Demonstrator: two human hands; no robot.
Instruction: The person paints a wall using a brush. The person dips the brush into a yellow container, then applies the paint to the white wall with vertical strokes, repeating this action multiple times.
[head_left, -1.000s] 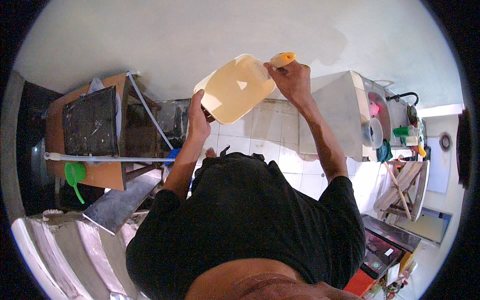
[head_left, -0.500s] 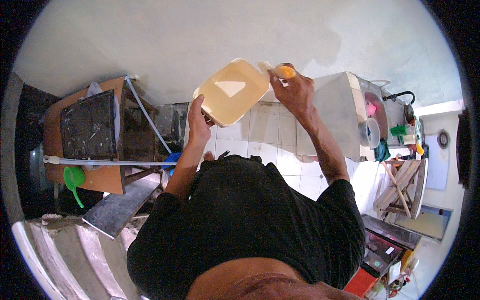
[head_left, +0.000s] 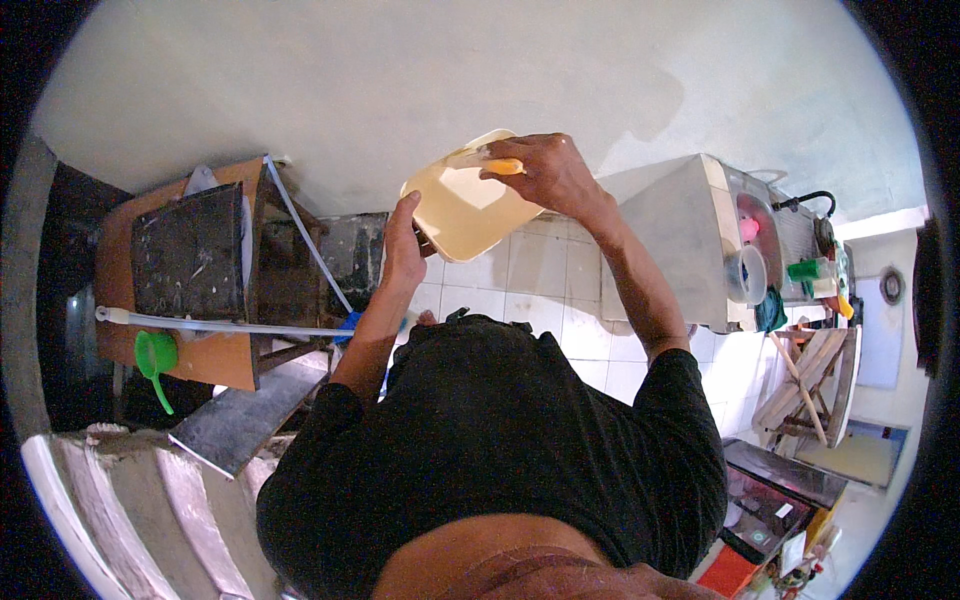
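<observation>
My left hand (head_left: 406, 240) grips the left side of a cream, rounded rectangular plastic tub (head_left: 470, 225), thumb over the rim. The tub is tilted in front of me, with a bright patch of light inside it. My right hand (head_left: 552, 172) is closed round what looks like a paintbrush with an orange handle (head_left: 505, 166). Its pale head (head_left: 468, 157) is over the tub's upper part. From this view I cannot tell whether the head touches the tub. My right fingers hide part of the handle.
A pale wall (head_left: 480, 70) rises ahead. On the left, a green dipper (head_left: 155, 350) hangs by a wooden cabinet (head_left: 215, 360) and a white pipe (head_left: 230, 327). To the right are a sink counter (head_left: 665, 240), a clear bowl (head_left: 746, 275) and a wooden folding stand (head_left: 810, 380). Steps (head_left: 150, 510) lie lower left.
My right hand has moved left with the brush, from beside the tub to over it. The tub has tipped and shifted slightly right in my left hand.
</observation>
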